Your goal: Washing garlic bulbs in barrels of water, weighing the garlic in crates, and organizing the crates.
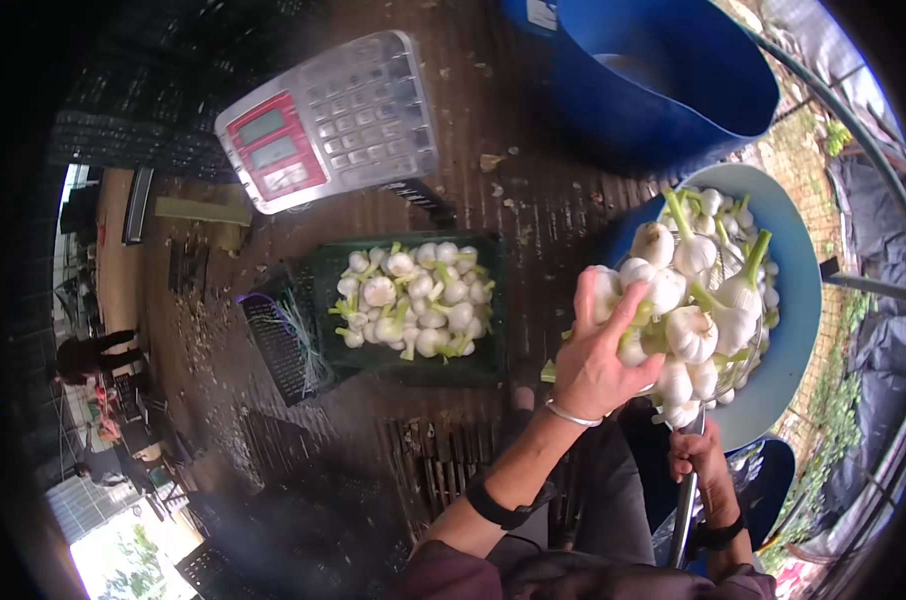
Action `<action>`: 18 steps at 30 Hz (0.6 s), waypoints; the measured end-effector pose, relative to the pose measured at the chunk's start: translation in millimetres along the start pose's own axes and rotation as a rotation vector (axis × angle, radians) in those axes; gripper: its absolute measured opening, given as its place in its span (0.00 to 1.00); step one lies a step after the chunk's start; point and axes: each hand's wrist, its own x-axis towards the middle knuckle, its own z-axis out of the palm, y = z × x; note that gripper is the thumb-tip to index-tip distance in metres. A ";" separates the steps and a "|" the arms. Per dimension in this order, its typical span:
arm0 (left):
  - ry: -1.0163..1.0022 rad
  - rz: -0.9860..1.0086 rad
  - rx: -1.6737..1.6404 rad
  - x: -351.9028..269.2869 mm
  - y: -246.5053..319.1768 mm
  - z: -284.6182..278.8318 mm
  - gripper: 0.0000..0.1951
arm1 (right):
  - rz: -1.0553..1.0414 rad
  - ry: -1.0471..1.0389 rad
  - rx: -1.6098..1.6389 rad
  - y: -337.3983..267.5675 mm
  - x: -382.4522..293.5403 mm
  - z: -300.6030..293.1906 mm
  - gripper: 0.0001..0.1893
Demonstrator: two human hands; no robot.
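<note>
In my right hand (699, 450) is the metal handle (682, 517) of a large wire skimmer (739, 369). Its basket is heaped with white garlic bulbs (691, 334) on short green stems, and is held over a round blue tub (796, 337). More garlic bulbs (712, 202) lie inside that tub, partly hidden by the heap. My left hand (592, 360), fingers spread, rests against the bulbs at the near left side of the skimmer. Some bulbs are hidden behind its fingers.
Left of my hands, a dark green crate (408, 370) holds trimmed garlic. A black crate (273, 341) with thin ties (303, 352) adjoins it. A digital scale (333, 124) stands beyond, and a deep blue bin (670, 67) is at top right. People (97, 356) are far left.
</note>
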 end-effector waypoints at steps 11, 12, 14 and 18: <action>0.424 -0.233 0.102 -71.4 -254.3 -253.2 0.36 | -0.279 -0.167 -0.793 48.1 155.6 188.7 0.09; 0.436 -0.322 0.066 -81.4 -281.2 -268.7 0.36 | -0.550 -0.200 -0.971 51.8 173.3 199.8 0.09; 0.438 -0.409 0.268 -109.0 -333.5 -292.6 0.36 | -0.820 -0.264 -1.136 62.3 200.5 225.5 0.09; 0.379 -0.494 0.448 -101.5 -342.2 -257.8 0.37 | -0.688 -0.169 -1.274 54.4 205.8 224.1 0.12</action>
